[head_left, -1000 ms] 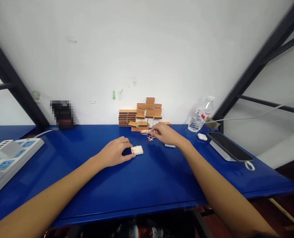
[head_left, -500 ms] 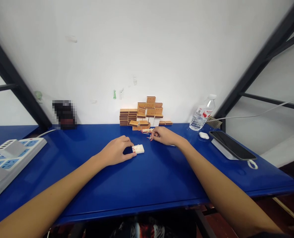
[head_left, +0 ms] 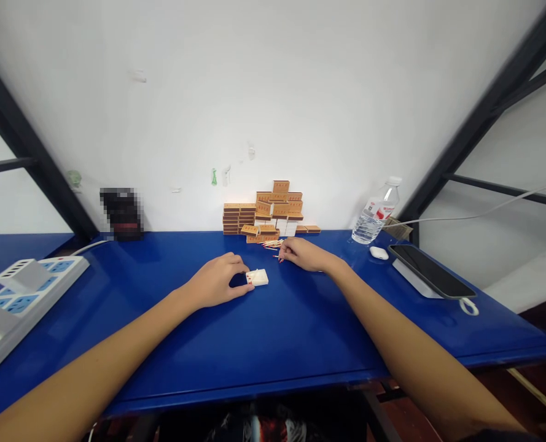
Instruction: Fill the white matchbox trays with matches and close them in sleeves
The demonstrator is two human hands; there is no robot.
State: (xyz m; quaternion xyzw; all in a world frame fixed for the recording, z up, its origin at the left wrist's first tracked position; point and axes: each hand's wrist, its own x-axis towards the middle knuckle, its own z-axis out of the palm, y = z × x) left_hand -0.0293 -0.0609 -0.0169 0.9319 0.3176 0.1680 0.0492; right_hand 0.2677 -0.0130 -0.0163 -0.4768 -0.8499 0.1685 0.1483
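My left hand (head_left: 217, 281) rests on the blue table (head_left: 273, 331), thumb and fingers pinching the left end of a small white matchbox tray (head_left: 257, 277) with red match heads showing in it. My right hand (head_left: 303, 253) lies a little further back and to the right, fingers curled and pinched on a red-tipped match (head_left: 280, 259). Loose matches (head_left: 273, 244) lie scattered just behind it. A pile of brown matchboxes (head_left: 267, 212) is stacked against the white wall.
A white power strip (head_left: 19, 298) lies at the left edge. At the right stand a water bottle (head_left: 374, 212), a small white case (head_left: 379, 252) and a dark phone (head_left: 430, 271) on a stand. Black frame bars rise on both sides.
My right hand has drawn back slightly from the loose matches toward the tray, now pinching a match. My left hand keeps its hold on the tray. The view has shifted a little.
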